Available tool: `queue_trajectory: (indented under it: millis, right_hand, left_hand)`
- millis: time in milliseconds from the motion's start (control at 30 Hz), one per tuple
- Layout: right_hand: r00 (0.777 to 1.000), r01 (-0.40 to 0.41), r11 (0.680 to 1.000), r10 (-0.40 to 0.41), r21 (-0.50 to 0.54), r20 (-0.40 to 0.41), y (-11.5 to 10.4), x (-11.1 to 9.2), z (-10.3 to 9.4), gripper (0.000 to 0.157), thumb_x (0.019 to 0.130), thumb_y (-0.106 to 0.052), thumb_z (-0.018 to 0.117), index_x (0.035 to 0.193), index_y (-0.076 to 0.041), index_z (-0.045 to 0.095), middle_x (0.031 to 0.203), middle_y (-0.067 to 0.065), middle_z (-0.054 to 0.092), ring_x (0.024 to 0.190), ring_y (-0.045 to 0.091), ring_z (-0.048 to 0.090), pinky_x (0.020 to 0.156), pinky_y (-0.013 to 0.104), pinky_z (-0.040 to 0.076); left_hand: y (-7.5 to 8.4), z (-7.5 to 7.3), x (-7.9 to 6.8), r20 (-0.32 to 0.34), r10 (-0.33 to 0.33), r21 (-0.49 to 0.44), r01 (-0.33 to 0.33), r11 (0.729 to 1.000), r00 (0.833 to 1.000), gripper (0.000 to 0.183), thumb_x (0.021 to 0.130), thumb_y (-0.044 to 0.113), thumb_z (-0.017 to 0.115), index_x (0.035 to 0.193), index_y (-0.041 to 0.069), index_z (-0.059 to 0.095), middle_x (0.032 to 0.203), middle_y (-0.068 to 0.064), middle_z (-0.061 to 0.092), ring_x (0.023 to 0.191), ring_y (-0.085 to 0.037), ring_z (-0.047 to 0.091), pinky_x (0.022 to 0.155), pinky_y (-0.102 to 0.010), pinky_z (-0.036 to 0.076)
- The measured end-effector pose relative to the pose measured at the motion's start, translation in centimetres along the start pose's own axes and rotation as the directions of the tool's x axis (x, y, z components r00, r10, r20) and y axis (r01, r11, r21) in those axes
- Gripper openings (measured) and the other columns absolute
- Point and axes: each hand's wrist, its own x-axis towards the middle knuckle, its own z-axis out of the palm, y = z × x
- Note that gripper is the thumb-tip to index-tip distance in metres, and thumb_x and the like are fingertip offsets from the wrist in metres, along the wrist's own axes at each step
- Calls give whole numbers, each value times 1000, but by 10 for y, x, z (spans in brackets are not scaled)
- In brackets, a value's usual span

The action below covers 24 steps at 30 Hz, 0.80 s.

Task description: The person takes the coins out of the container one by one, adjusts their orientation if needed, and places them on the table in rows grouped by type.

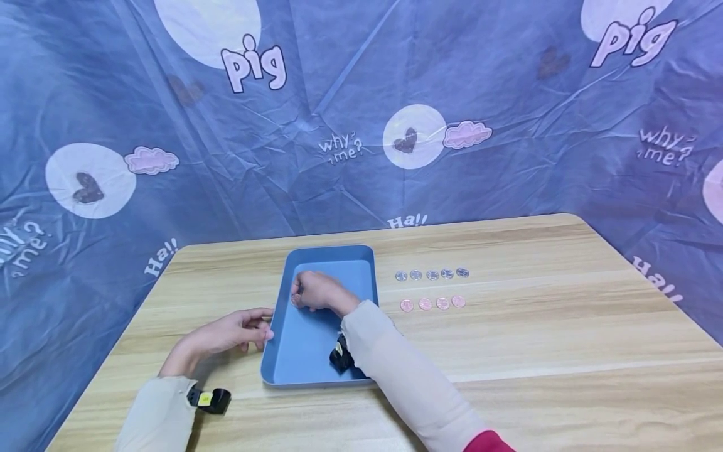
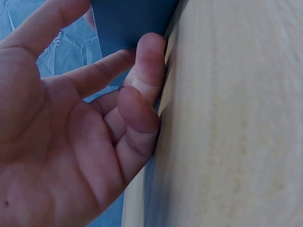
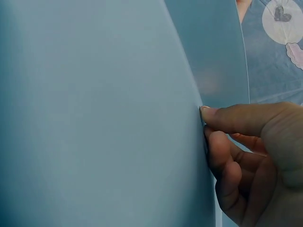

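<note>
My right hand [image 1: 319, 290] is inside a blue rectangular tray [image 1: 316, 370], low near its left wall. Its thumb and forefinger pinch a small copper-coloured coin [image 3: 204, 108], mostly hidden by the fingertips; the other fingers curl beneath. Outside the tray, my left hand [image 1: 231, 333] rests beside the left wall, its fingertips touching the rim and outer side. In the left wrist view, two fingers reach to the dark blue wall while the other fingers bend loosely close over the tabletop.
Right of the tray lies a row of several silver coins [image 1: 432, 275], with a row of several copper-coloured coins [image 1: 425, 304] nearer me. The wooden table [image 1: 536, 326] ends at a printed blue cloth [image 1: 333, 182] behind. Each sleeve carries a black wrist camera [image 1: 214, 400].
</note>
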Motion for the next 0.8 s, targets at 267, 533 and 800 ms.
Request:
queue_trajectory:
  millis: [267, 533, 800]
  right_hand:
    - [999, 19, 995, -22, 96, 28, 0, -1, -1, 6, 91, -12, 64, 97, -12, 64, 87, -2, 63, 54, 10, 60, 55, 22, 47]
    - [999, 1, 890, -23, 456, 43, -3, 0, -6, 13, 89, -11, 67, 100, -5, 63, 78, 3, 65, 50, 11, 58, 53, 22, 44]
    - [998, -1, 796, -36, 605, 50, -13, -8, -20, 19, 90, -8, 63, 109, -7, 62, 80, 7, 72, 54, 12, 60, 50, 23, 37]
  left_hand:
    - [1, 0, 0, -3, -9, 8, 9, 1000, 1000, 70, 94, 18, 58, 147, -12, 23, 92, -1, 59, 78, -12, 57, 61, -24, 43]
    - [0, 1, 0, 2, -4, 23, 4, 1000, 1000, 69, 93, 18, 58, 146, -11, 24, 93, 0, 60, 79, -12, 57, 62, -23, 43]
    - [2, 1, -1, 4, -8, 38, 8, 999, 1000, 69, 94, 20, 57, 146, -12, 24, 94, 0, 61, 81, -13, 57, 63, -24, 43]
